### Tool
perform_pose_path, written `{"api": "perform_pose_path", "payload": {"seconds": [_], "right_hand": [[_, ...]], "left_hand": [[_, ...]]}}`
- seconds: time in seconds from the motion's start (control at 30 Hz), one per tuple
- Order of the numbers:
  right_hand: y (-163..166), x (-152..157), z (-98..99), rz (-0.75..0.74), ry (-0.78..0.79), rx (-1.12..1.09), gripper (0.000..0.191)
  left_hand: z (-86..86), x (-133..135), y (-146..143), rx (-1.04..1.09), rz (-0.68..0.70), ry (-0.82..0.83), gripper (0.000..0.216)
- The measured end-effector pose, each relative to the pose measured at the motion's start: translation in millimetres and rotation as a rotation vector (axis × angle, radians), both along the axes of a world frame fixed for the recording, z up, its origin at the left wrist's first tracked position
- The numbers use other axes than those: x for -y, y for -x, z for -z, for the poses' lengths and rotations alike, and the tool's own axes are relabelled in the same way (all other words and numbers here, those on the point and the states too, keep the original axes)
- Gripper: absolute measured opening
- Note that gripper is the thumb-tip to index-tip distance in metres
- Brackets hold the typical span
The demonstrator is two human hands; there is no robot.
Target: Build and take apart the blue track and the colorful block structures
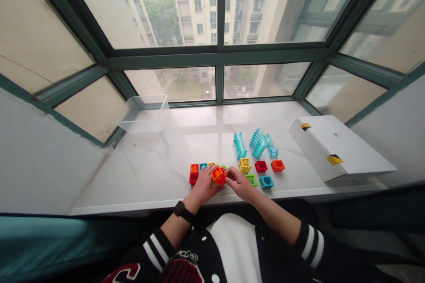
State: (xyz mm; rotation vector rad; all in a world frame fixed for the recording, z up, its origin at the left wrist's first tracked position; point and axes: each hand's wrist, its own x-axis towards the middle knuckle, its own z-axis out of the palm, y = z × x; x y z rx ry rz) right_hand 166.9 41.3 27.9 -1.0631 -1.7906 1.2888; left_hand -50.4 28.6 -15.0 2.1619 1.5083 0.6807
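My left hand (203,185) and my right hand (239,182) meet over an orange cube block (218,175), and both pinch it just above the white marble sill (156,163). A small cluster of joined cubes (194,173), orange, red and blue, lies directly left of it, under my left fingers. Loose cubes lie to the right: yellow (245,165), red (260,166), orange (277,165), green (252,180) and blue (266,181). Behind them rest several translucent blue ribbed track pieces (258,142).
A clear plastic bin (146,112) stands at the sill's back left by the window. A white flat box (335,146) with yellow tabs lies at the right. Window frames close off the back and both sides. A black watch is on my left wrist.
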Motion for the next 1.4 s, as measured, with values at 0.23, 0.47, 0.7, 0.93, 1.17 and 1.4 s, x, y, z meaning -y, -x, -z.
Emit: {"api": "perform_pose_path", "payload": {"seconds": [0.23, 0.47, 0.7, 0.93, 1.17, 1.4], "right_hand": [[-5.0, -0.8, 5.2, -0.015, -0.023, -0.058, 0.017], [-7.3, 8.9, -26.0, -0.028, -0.077, -0.101, 0.017], [-12.0, 8.6, -29.5, 0.066, -0.007, -0.157, 0.031], [-4.1, 10.0, -16.9, 0.014, 0.001, -0.161, 0.03], [-4.2, 12.2, -15.4, 0.032, 0.023, -0.174, 0.032], [-2.9, 14.2, -15.4, 0.045, 0.029, -0.182, 0.03]], "left_hand": [[-8.9, -10.7, -13.5, 0.141, 0.039, -0.028, 0.058], [-21.4, -7.8, 4.0, 0.116, 0.015, -0.15, 0.058], [-23.1, 4.4, 47.0, -0.01, -0.084, -0.247, 0.054], [-9.3, 21.2, 64.3, -0.05, -0.051, -0.217, 0.054], [-15.8, 22.6, 55.6, -0.013, -0.056, -0.211, 0.044], [-44.2, 30.4, 45.1, 0.04, -0.087, -0.226, 0.048]]}}
